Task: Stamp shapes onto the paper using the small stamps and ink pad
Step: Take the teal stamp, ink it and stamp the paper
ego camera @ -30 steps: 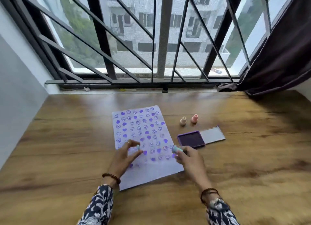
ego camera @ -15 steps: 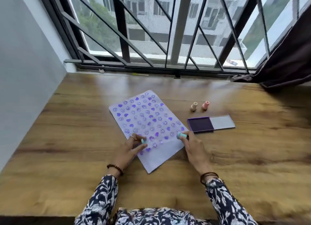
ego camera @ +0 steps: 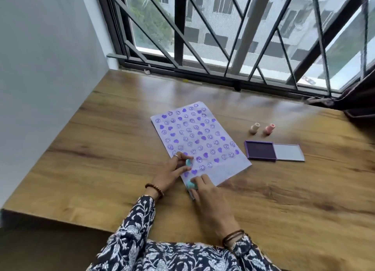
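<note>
A white paper (ego camera: 221,163) lies on the wooden table (ego camera: 101,149), covered with purple hearts and smiley faces. My left hand (ego camera: 172,170) holds a small teal stamp (ego camera: 188,162) at the paper's near left edge. My right hand (ego camera: 209,197) holds a second teal stamp (ego camera: 190,184) down on the paper's near corner. The open purple ink pad (ego camera: 260,150), with its grey lid (ego camera: 288,152) beside it, lies to the right of the paper. A cream stamp (ego camera: 254,127) and a pink stamp (ego camera: 269,128) stand upright behind the pad.
A barred window (ego camera: 223,37) runs along the table's far edge. A grey wall (ego camera: 44,78) stands on the left and a dark curtain (ego camera: 361,96) hangs at the far right. The table's near left edge (ego camera: 50,217) is close to my body.
The view has swung left and down. My right hand moved from the paper's right edge, by the ink pad, to its near corner. My left hand stayed at the left edge.
</note>
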